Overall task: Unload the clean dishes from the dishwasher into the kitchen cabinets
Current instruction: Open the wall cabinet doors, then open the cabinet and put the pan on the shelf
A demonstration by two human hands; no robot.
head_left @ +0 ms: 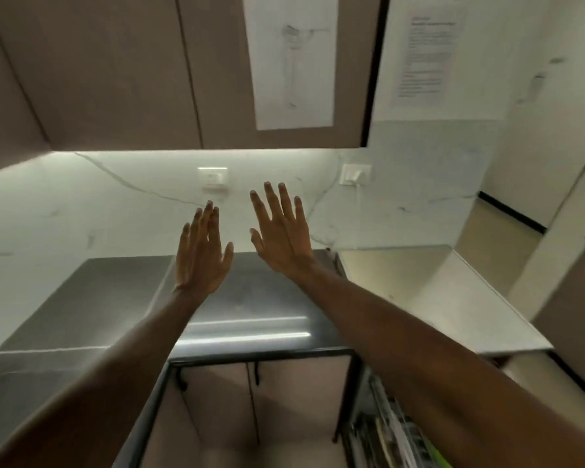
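two bare forearms, no sleeves, watch or rings in sight; left hand (201, 256) and right hand (282, 236) ungloved.

Above my table (260, 298) the air is open; shut cabinet doors (115, 72) block passage overhead.

Above your hands (244, 244) the cabinets (108, 69) are matte brown, w/ a white sheet (293, 59) carrying a faint grey drawing. Behind your fingers the wall (81, 204) is white marble w/ thin grey veins; outlets (212, 179) white. Under your wrists the counter (260, 298) is dark grey, glossy, w/ white light streaks. Lower right, by your right arm, the rack (395, 430) shows white items and a bit of lime green.
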